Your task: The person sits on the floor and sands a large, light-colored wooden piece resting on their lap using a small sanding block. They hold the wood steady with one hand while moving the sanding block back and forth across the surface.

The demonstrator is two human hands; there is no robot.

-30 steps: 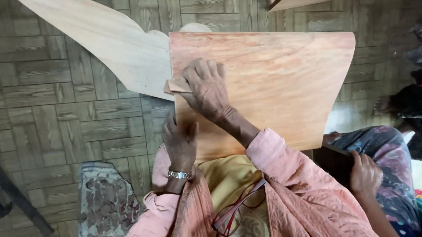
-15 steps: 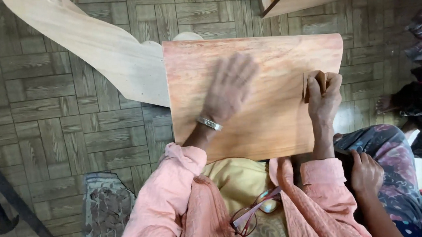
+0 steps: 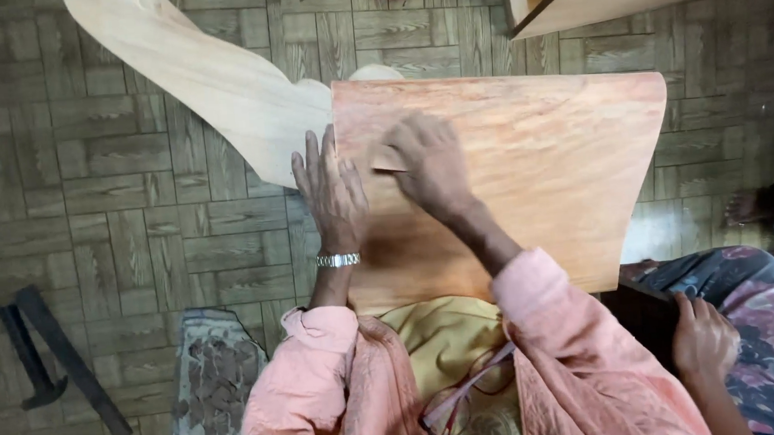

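The reddish wooden panel (image 3: 530, 180) rests across the person's lap. The left hand (image 3: 333, 194) lies flat and spread along the panel's left edge, while the right hand (image 3: 429, 165) pinches a small sanding piece (image 3: 389, 160) beside it. Risk: uneven pressure could gouge the grain, or the panel could slide toward the pale curved board (image 3: 205, 76) beyond its left corner.

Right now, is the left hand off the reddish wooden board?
No, the left hand lies flat on the board at its left edge.

Packages, labels, signs, screens: none in view.
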